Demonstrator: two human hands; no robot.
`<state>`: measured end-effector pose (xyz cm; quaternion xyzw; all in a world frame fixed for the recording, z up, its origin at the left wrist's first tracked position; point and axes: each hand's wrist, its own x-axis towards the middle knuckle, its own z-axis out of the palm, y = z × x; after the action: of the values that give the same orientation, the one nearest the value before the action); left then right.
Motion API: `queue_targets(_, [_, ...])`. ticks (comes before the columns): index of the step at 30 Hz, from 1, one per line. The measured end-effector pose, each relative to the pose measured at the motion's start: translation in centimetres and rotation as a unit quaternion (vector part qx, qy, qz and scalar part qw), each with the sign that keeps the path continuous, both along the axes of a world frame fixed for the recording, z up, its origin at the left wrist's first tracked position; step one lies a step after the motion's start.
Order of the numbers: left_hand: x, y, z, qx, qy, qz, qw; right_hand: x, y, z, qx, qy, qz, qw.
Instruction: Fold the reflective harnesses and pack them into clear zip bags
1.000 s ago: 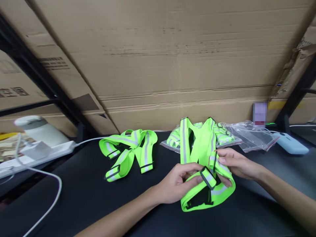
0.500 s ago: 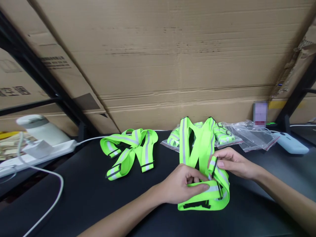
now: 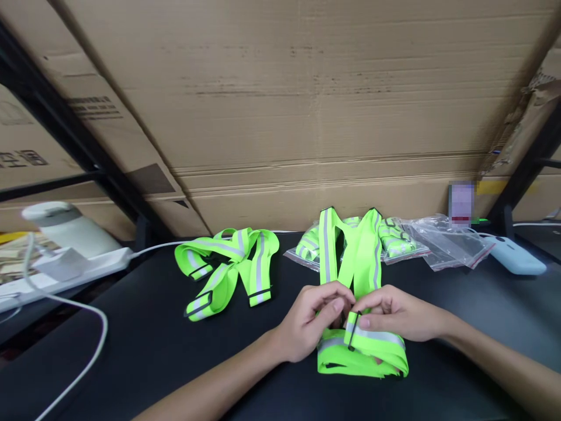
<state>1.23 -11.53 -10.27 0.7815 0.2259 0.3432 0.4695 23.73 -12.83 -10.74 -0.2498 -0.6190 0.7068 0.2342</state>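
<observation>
A neon green reflective vest (image 3: 347,268) made of elastic straps with a silver stripe lies in front of me, its shoulder straps reaching away toward the cardboard. My right hand (image 3: 397,313) pinches a folded strap end with a black slider (image 3: 354,331) between thumb and fingers. Close against it, my left hand (image 3: 310,320) is curled with thumb and forefinger together at the middle of the vest; the bit of strap between its fingertips is mostly hidden. Nearest me, the waist strap (image 3: 363,363) is folded into a flat loop. A second reflective vest (image 3: 236,263) lies loosely gathered on the left.
Behind the vest lie bagged green vests (image 3: 397,237) and clear plastic bags (image 3: 451,242). A light blue device (image 3: 517,255) is at right. White bottle (image 3: 72,228), power strip (image 3: 100,264) and cable (image 3: 103,333) are at left. Cardboard (image 3: 280,117) backs the black table (image 3: 144,345).
My right hand has moved left and down, bringing the slider end across to the middle. My left hand has come off the lower strap and moved slightly left. The waist strap lies flatter.
</observation>
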Motion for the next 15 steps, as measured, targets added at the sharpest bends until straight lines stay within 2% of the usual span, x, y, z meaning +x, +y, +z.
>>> queue_targets(2, [-0.31,-0.21,0.11,0.069,-0.023,0.003,0.997,-0.11,-0.01,-0.30,0.000,-0.003,-0.010,1.000])
queue_targets(5, [-0.53,-0.40,0.01,0.202,0.014,-0.004,0.979,-0.03,-0.02,-0.51,0.014,-0.009,-0.018,1.000])
queue_targets(7, [-0.58,-0.34,-0.14,0.257,0.035,-0.011,0.966,0.11,-0.05,-0.47,0.024,-0.015,-0.014,0.999])
queue_targets(11, [-0.68,-0.05,-0.09,0.280,0.031,-0.017,0.959,0.27,-0.13,-0.27,0.042,-0.033,-0.018,0.998])
queue_targets(15, [-0.85,0.01,0.77,0.228,0.036,0.002,0.973,0.37,-0.13,0.05,0.051,-0.050,-0.015,0.997])
